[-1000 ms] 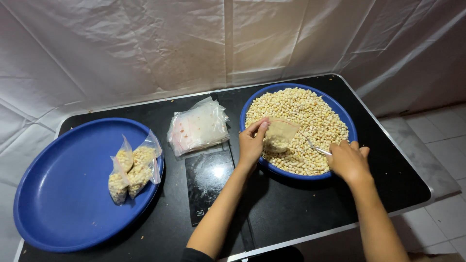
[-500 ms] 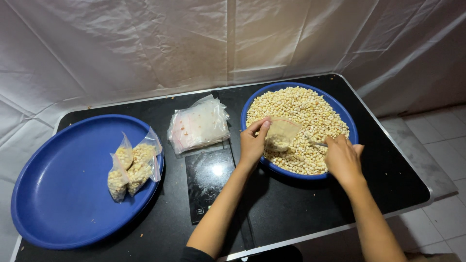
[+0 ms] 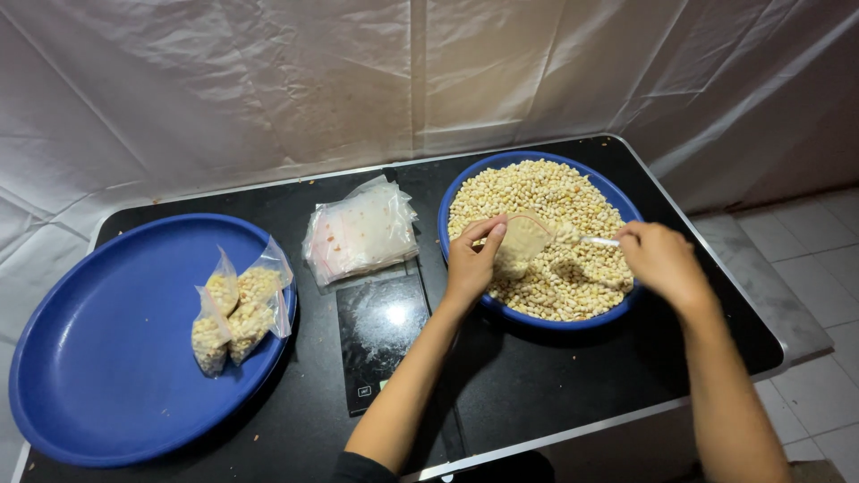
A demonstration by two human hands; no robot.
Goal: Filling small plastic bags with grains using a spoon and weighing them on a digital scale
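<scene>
Small clear floppy plastic bag (image 3: 522, 243), part-filled with pale kernels, held over blue round bowl of pale dried kernels (image 3: 546, 317) at table's right. Thin film, soft and slippery, no stiffness; light now, sagging as filled. Best taken at the open rim, pinched, mouth up, else spills. Left hand (image 3: 472, 262) pinching bag's rim, thumb and fingers closed on it. Right hand (image 3: 660, 259) clenched round thin white-handled spoon (image 3: 591, 239), bowl end at bag mouth, probably tipping kernels in, though blurred there. Loose kernels hard, small, rolling easily. Just left of bowl, stack of empty clear plastic bags (image 3: 360, 231) lying flat, beside black flat glossy digital scale (image 3: 383, 338). Far left, large blue round plastic tray (image 3: 98, 358) bearing three filled clear bags of kernels (image 3: 234, 306) near its right edge. All on black rectangular table with metal edge (image 3: 555, 394); white sheeting behind.
</scene>
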